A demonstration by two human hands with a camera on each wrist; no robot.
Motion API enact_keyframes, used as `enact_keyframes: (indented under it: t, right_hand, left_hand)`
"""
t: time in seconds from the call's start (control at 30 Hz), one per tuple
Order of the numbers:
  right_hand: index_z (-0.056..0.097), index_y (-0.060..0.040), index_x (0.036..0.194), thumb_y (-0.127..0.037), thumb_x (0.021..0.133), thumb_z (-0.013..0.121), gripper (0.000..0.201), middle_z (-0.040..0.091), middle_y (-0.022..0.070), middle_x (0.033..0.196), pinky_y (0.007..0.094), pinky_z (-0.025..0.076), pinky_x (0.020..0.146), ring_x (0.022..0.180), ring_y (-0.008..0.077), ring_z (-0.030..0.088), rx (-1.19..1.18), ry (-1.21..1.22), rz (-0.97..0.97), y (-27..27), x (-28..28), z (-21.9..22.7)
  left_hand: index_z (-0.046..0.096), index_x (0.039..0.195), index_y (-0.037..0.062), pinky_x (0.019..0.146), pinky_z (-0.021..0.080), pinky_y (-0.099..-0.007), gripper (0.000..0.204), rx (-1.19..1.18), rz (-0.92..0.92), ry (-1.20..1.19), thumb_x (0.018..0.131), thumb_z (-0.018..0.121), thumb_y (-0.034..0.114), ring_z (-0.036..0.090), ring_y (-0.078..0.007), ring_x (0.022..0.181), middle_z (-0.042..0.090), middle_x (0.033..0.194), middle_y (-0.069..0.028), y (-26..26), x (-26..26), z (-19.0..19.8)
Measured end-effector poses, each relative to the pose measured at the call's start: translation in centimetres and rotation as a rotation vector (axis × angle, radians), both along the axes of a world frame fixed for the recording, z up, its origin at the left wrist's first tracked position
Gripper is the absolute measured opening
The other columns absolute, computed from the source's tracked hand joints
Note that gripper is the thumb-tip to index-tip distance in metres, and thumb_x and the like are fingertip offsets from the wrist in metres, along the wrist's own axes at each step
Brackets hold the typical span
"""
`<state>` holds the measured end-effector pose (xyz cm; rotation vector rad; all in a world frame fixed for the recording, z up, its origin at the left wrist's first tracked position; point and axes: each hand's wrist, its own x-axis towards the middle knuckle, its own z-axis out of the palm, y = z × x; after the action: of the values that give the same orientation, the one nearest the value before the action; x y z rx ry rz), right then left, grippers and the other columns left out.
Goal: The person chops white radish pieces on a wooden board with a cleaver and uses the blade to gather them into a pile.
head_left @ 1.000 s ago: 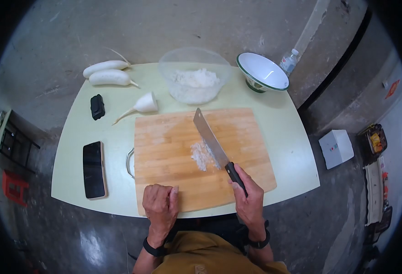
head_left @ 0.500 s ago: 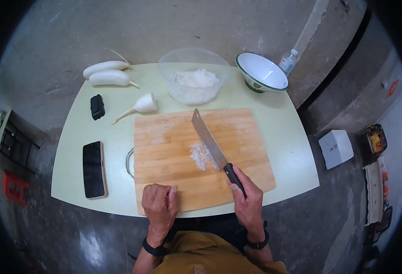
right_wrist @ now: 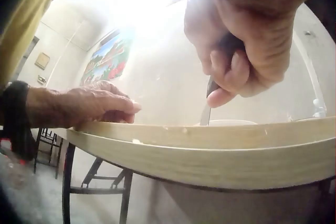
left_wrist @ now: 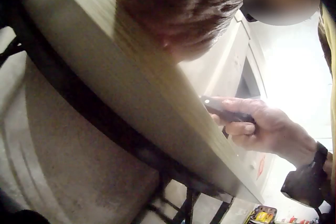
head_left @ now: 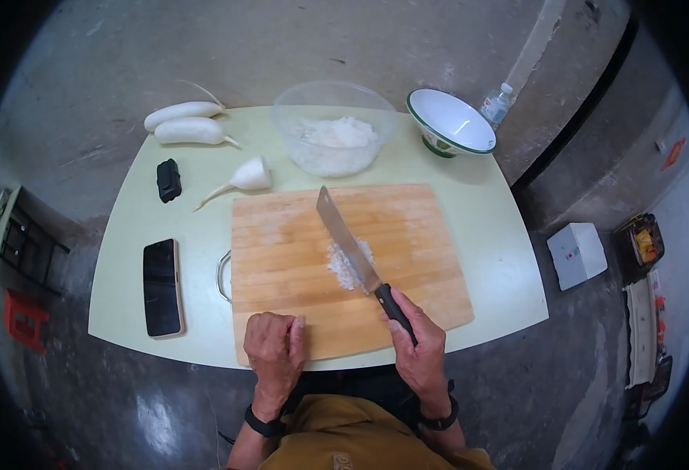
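Observation:
A wooden cutting board [head_left: 297,235] lies on the pale table [head_left: 485,235]. My right hand [head_left: 416,345] grips the black handle of a cleaver [head_left: 346,241], whose blade slants across a small pile of minced white radish [head_left: 343,266] in the board's middle. The right wrist view shows that hand [right_wrist: 247,50] curled round the handle, with the blade [right_wrist: 205,113] down on the board. My left hand [head_left: 275,348] rests on the board's near edge with its fingers loosely bent and holds nothing; from the right wrist it appears as the left hand [right_wrist: 89,106] lying on the wood.
A clear bowl [head_left: 334,139] of minced radish and a green-rimmed white bowl [head_left: 450,124] stand behind the board. Two whole radishes [head_left: 184,124], a cut radish end [head_left: 244,178], a small black object [head_left: 168,180] and a phone [head_left: 162,287] lie at left. A bottle [head_left: 496,103] and a white box [head_left: 577,254] are on the floor.
The cleaver and my right hand have shifted a little to the left, bringing the blade over the minced pile. My left hand has stayed put.

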<state>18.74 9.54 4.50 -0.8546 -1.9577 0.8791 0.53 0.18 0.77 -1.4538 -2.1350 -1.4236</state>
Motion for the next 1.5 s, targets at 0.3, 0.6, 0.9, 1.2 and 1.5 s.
enact_keyframes:
  t: [0.3,0.6,0.9,1.2,1.5]
  right_hand:
    - [0.056,-0.0009,0.134,0.005,0.089,0.062,0.045,0.068,0.0202,0.099,0.0349,0.054,0.077,0.087,0.0277,0.069,0.032,-0.010,0.019,-0.5,-0.1,0.4]
    - [0.056,0.0010,0.133,0.005,0.090,0.062,0.044,0.068,0.0199,0.099,0.0349,0.054,0.077,0.085,0.0284,0.069,0.014,-0.013,0.020,-0.3,-0.5,0.1]
    - [0.058,0.0023,0.131,0.005,0.089,0.063,0.043,0.069,0.0199,0.100,0.0345,0.054,0.078,0.087,0.0278,0.070,-0.001,0.002,-0.019,-0.1,-0.1,-0.3]
    - [0.057,0.0021,0.132,0.005,0.089,0.062,0.043,0.069,0.0209,0.102,0.0345,0.054,0.079,0.088,0.0274,0.070,0.026,0.004,-0.039,-0.1,-0.1,-0.1]
    - [0.057,0.0035,0.131,0.004,0.090,0.062,0.041,0.069,0.0201,0.108,0.0330,0.054,0.082,0.093,0.0265,0.070,-0.012,0.004,-0.072,0.3,0.0,-0.5]
  left_hand:
    - [0.060,0.078,0.0023,0.062,0.041,-0.0411,0.012,-0.006,-0.004,0.004,0.081,0.072,0.003,0.052,-0.0313,0.068,0.052,0.071,-0.0116,-0.1,-0.1,-0.1]
    - [0.060,0.078,0.0024,0.062,0.042,-0.0412,0.012,0.000,-0.009,0.005,0.080,0.071,0.003,0.051,-0.0318,0.069,0.053,0.071,-0.0117,-0.1,0.0,0.0]
    - [0.060,0.077,0.0029,0.062,0.041,-0.0413,0.012,-0.001,-0.010,0.013,0.080,0.072,0.003,0.051,-0.0317,0.068,0.052,0.071,-0.0115,0.0,0.0,-0.1]
    - [0.059,0.078,0.0032,0.063,0.042,-0.0413,0.013,-0.001,-0.004,0.009,0.081,0.072,0.004,0.051,-0.0316,0.068,0.053,0.071,-0.0112,-0.1,-0.1,-0.2]
    - [0.060,0.078,0.0030,0.063,0.042,-0.0412,0.012,0.007,-0.009,0.006,0.081,0.072,0.004,0.052,-0.0315,0.070,0.053,0.072,-0.0112,-0.1,-0.1,-0.1]
